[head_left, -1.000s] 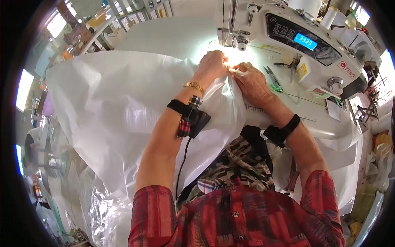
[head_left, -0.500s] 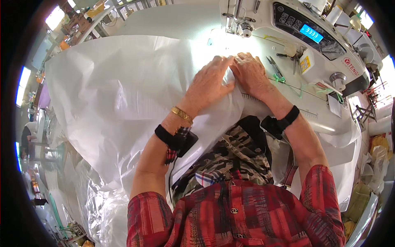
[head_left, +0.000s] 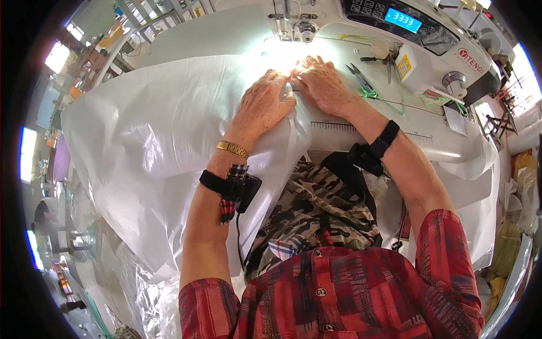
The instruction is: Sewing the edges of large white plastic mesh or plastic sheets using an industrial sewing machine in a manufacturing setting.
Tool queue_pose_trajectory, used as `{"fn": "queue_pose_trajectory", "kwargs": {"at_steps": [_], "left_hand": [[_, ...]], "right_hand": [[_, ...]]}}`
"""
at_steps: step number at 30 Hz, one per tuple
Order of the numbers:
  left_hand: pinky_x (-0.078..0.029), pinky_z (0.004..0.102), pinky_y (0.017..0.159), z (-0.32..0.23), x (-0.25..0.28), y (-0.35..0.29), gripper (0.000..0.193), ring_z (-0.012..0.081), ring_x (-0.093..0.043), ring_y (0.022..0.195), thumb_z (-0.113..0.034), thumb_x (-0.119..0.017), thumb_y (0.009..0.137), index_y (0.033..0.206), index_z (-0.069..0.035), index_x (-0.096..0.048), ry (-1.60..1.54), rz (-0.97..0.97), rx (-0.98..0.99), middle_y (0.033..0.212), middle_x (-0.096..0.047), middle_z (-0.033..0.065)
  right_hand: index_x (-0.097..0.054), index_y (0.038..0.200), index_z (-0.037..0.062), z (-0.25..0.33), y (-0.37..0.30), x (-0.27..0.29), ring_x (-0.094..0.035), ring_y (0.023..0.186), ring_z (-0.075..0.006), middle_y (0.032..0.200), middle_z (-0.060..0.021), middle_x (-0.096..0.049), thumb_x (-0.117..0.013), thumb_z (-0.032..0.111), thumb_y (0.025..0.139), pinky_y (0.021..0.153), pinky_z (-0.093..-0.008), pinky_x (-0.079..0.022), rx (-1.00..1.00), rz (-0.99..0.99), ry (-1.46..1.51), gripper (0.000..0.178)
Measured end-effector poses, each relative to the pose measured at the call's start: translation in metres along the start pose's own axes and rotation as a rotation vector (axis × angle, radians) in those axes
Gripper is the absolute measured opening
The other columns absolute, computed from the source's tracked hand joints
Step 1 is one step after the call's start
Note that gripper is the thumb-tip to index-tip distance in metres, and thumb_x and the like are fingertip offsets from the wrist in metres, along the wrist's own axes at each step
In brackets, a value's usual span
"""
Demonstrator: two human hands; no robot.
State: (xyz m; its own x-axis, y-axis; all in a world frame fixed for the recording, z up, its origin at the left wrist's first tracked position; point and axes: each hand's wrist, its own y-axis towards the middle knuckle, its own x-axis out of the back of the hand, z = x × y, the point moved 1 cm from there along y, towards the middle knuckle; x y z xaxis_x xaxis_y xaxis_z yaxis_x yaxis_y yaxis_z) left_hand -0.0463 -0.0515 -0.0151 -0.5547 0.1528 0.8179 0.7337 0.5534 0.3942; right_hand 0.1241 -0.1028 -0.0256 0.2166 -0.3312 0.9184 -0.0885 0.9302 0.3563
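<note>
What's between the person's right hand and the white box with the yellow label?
In the head view, dark scissors with green thread lie between the right hand and white box; nearer the box is a slim metal thing.

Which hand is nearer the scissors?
The right hand, just left of the scissors; the left hand is farther off, on the white sheet.

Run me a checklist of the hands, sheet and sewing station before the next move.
1. Left hand on the glossy white sheet: ok.
2. Right hand beside the left, near the sheet's right edge: ok.
3. Sheet smooth: not ok, creases show across it.
4. Needle position and threading: cannot tell, glare covers that area.
5. Scissors apart from the hands: ok, lying right of the right hand.
6. Blue digital display lit: ok.
</note>
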Motion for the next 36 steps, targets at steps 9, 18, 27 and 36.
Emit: {"fn": "queue_pose_trajectory", "kwargs": {"at_steps": [9, 18, 27, 36], "left_hand": [[-0.044, 0.0435, 0.099, 0.003, -0.005, 0.008, 0.043, 0.0343, -0.057, 0.112, -0.022, -0.054, 0.084, 0.119, 0.002, -0.061, 0.056, 0.007, -0.004, 0.116, -0.058, 0.0208], [-0.044, 0.0424, 0.099, 0.010, -0.009, 0.023, 0.047, 0.0365, -0.056, 0.110, -0.023, -0.051, 0.082, 0.120, 0.004, -0.060, 0.086, 0.082, 0.055, 0.112, -0.059, 0.0232], [-0.046, 0.0471, 0.088, 0.018, -0.017, 0.030, 0.029, 0.0392, -0.057, 0.098, -0.020, -0.049, 0.082, 0.093, 0.006, -0.055, 0.083, 0.045, -0.004, 0.098, -0.058, 0.0252], [-0.046, 0.0478, 0.087, 0.012, -0.015, 0.022, 0.029, 0.0396, -0.056, 0.097, -0.019, -0.047, 0.083, 0.095, 0.006, -0.055, 0.116, 0.052, -0.010, 0.097, -0.057, 0.0252]], "right_hand": [[-0.068, 0.098, 0.0055, -0.005, 0.004, -0.004, -0.056, 0.105, -0.0348, 0.105, -0.0198, -0.062, -0.052, 0.029, 0.094, 0.089, -0.0497, -0.042, 0.034, -0.090, -0.006, 0.029], [-0.067, 0.101, -0.0005, -0.016, 0.014, -0.004, -0.058, 0.097, -0.0370, 0.090, -0.0219, -0.064, -0.055, 0.022, 0.091, 0.088, -0.0470, -0.045, -0.074, 0.086, -0.020, 0.028], [-0.066, 0.112, -0.0051, -0.036, 0.032, -0.013, -0.065, 0.097, -0.0384, 0.103, -0.0269, -0.067, -0.060, 0.036, 0.094, 0.088, -0.0405, -0.050, -0.328, -0.420, 0.602, 0.046], [-0.060, 0.118, -0.0006, -0.038, 0.027, -0.017, -0.066, 0.089, -0.0299, 0.102, -0.0215, -0.068, -0.064, 0.010, 0.085, 0.083, -0.0364, -0.052, -0.258, -0.415, 0.587, 0.035]]}}
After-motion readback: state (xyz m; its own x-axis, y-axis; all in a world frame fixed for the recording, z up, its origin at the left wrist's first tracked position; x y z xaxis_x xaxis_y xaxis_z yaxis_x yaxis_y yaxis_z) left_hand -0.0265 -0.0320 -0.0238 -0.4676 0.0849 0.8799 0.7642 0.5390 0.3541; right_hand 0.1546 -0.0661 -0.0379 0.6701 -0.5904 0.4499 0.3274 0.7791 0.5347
